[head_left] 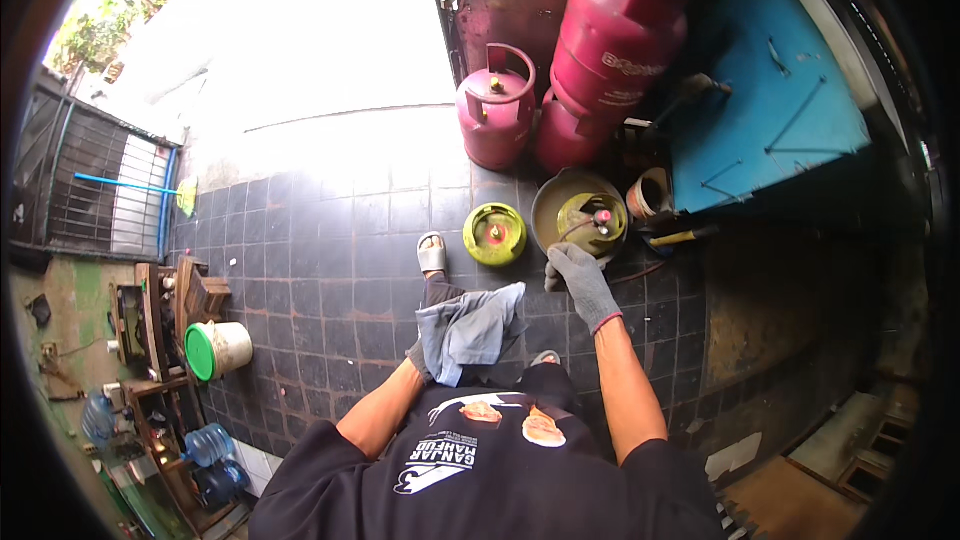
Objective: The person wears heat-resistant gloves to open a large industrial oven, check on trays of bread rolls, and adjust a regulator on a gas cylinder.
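Left hand (pixel 421 364): clamped on cloth (pixel 472 326).
Right hand (pixel 584 285): at basin's (pixel 538 208) near edge; cannot tell if gripping.
Cylinder (pixel 576 213): in basin.
Care: steady hold likely prevents tipping.

Rag (pixel 472 328) is matt cloth, rumpled; gloves (pixel 588 285) are matt knit fabric. Green cylinders (pixel 494 252) look like painted metal, dullish — pink cylinders (pixel 497 130) too, slightly glossy. Floor tiles (pixel 330 325) smooth, semi-glossy; jugs (pixel 208 445) shiny clear plastic.
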{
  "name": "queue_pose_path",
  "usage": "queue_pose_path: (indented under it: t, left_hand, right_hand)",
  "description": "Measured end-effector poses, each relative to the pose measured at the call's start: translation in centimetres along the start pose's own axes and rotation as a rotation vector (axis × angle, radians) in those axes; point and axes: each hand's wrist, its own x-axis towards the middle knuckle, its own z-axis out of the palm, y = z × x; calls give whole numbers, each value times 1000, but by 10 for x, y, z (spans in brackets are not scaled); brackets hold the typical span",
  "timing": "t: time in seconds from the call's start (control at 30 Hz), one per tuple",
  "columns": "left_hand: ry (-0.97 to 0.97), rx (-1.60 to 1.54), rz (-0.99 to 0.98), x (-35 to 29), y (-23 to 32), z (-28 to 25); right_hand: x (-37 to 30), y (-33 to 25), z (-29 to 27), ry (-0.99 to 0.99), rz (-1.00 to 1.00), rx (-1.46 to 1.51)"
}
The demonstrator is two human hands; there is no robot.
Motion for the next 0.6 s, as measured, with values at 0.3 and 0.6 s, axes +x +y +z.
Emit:
queue_pose_path:
  t: [0.3,0.6]
  left_hand:
    - [200,-56,-428,36,103,-207]
    - [328,42,-642,38,146,-290]
  right_hand:
    - [164,184,47,306,524,724]
    - [333,267,93,550,491,949]
